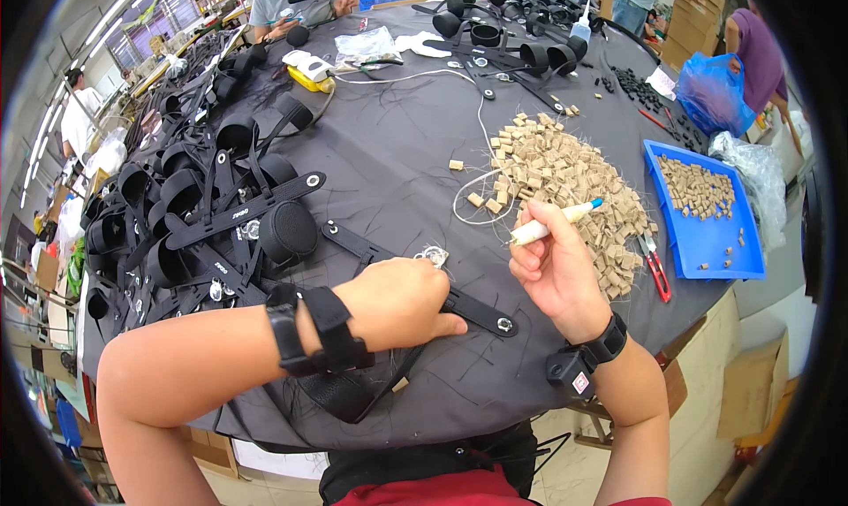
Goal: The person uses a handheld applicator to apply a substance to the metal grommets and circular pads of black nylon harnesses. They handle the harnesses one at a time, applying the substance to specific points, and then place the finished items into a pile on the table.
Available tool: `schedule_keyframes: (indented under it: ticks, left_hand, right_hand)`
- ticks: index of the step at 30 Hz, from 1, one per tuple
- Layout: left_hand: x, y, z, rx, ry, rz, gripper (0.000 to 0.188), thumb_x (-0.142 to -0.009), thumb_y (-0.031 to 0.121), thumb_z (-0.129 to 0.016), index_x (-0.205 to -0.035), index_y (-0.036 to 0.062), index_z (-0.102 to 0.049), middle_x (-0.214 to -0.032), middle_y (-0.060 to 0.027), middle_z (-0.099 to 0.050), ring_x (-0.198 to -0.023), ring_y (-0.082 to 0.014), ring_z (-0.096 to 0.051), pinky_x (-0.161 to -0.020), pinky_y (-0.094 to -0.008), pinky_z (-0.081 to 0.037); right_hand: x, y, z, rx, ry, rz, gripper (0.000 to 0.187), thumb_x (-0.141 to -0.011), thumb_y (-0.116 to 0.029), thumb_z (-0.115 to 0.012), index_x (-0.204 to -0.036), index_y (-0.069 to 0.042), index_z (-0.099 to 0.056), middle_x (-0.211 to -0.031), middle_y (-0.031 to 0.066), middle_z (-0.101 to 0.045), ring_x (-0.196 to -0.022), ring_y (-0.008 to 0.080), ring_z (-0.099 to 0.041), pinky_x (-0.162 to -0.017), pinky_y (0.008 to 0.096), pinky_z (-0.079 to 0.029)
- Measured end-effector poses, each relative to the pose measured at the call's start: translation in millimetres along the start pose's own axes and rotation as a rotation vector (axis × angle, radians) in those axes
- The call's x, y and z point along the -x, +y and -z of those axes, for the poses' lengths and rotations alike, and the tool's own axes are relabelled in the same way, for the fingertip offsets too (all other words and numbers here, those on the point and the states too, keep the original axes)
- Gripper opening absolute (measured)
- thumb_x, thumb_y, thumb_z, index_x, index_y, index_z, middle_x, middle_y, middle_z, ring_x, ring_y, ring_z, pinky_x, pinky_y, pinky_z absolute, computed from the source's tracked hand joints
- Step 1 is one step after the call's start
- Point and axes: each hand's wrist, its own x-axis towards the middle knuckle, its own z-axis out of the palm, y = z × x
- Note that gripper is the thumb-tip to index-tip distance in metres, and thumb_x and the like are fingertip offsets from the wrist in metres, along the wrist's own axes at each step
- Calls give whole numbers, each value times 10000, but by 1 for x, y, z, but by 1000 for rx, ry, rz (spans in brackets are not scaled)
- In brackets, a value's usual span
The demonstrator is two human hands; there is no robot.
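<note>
Resting over a black strap (481,313) on the table (389,183), the L hand (397,304) prob. steadies it; can't tell if it's gripping underneath. The R hand (558,272) clamps a white, blue-tipped tool (578,213), angled away, prob. to keep it clear.

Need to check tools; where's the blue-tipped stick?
Head view, right of centre: the blue-tipped stick is in the right hand, by the tan block pile.

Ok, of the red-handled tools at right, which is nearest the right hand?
The red-handled tool between the tan pile and the blue tray; the other tool lies farther off, near the blue bag.
</note>
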Motion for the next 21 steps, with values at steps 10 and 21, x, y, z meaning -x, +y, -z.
schedule_keyframes:
  ticks: [10,21]
  left_hand:
    - [0,-8,-15,-34,19,-2,273,-804,281,-752,-806,25,-657,-826,-128,-617,-813,-317,-641,-722,-403,-504]
    - [3,-23,-11,325,22,68,135,-795,131,-681,-843,7,-702,-752,-168,-681,-718,-294,-676,-673,-370,-524]
  right_hand:
    - [12,20,-8,421,-163,-60,229,-940,-235,-634,-815,-53,-574,-631,26,-586,-449,87,-535,-399,225,-436]
    - [18,43,-10,703,-200,-36,201,-954,-194,-614,-866,-25,-552,-706,59,-621,-545,93,-614,-479,238,-538]
